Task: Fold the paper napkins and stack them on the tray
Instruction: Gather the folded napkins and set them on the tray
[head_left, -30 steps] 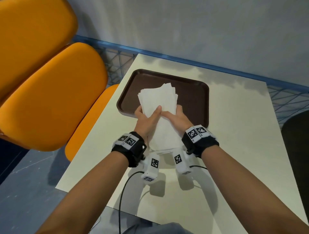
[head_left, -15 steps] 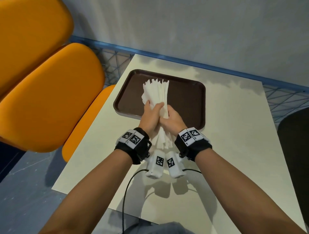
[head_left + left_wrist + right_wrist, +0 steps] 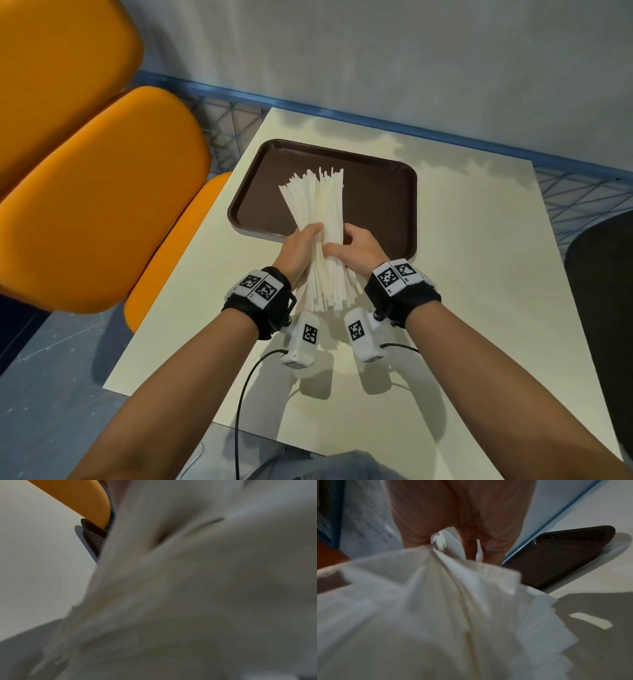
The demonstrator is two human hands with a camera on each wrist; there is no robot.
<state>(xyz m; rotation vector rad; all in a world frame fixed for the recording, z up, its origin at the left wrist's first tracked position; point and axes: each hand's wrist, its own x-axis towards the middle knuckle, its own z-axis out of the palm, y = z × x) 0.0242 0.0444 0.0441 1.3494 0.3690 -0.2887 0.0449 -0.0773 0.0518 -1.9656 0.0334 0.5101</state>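
Note:
A thick bundle of white paper napkins [image 3: 318, 212] stands on edge in the air, fanned out at both ends, above the near rim of the brown tray [image 3: 383, 192]. My left hand [image 3: 301, 246] grips the bundle's middle from the left and my right hand [image 3: 356, 246] grips it from the right, fingers curled round it. In the left wrist view blurred napkins [image 3: 197, 595] fill most of the picture, with a sliver of tray [image 3: 94, 536] beside them. In the right wrist view the napkins [image 3: 445, 608] fan toward the camera under my fingers [image 3: 494, 550], the tray [image 3: 565, 555] lying beyond.
The tray sits at the far left of a cream table [image 3: 479, 274]. Orange padded seats [image 3: 96, 198] stand close on the left, past the table's left edge. A blue rail [image 3: 445, 133] and grey wall run behind. A dark chair [image 3: 603, 291] is at the right.
The napkins lay flat across the tray's rim under both hands a second ago. Both hands squeezed the pile together, lifted it and turned it on edge, so it now fans out.

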